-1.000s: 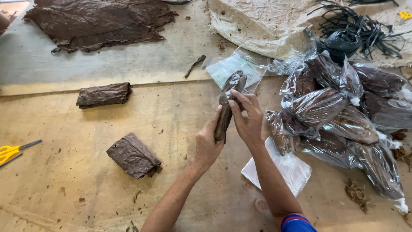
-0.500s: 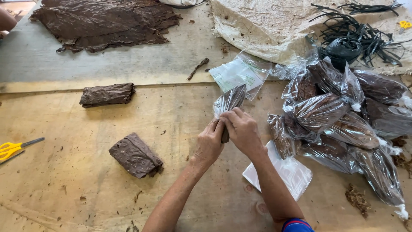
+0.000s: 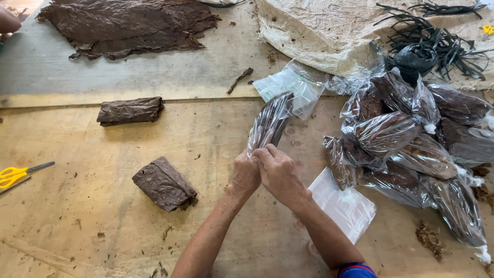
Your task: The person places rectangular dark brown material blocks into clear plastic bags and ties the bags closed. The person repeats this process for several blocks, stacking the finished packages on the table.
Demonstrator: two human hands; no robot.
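Note:
A clear plastic bag point(image 3: 269, 122) filled with a roll of dark brown leaf stands tilted over the wooden table point(image 3: 92, 216). My left hand point(image 3: 244, 174) and my right hand point(image 3: 277, 172) are pressed together at its lower end, both gripping the bag's open mouth. A folded brown leaf bundle point(image 3: 164, 184) lies just left of my left forearm. A second folded bundle point(image 3: 130, 110) lies farther back on the left.
A heap of filled clear bags point(image 3: 411, 139) lies at the right. Empty flat bags point(image 3: 346, 206) sit under my right forearm and others point(image 3: 290, 85) behind. Spread brown leaves point(image 3: 128, 23), a pale sack point(image 3: 329, 31), black ties point(image 3: 437, 38), yellow scissors point(image 3: 15, 174).
The brown roll has gone into the clear bag. My hands have dropped from its upper part to the bag's lower end and closed together there.

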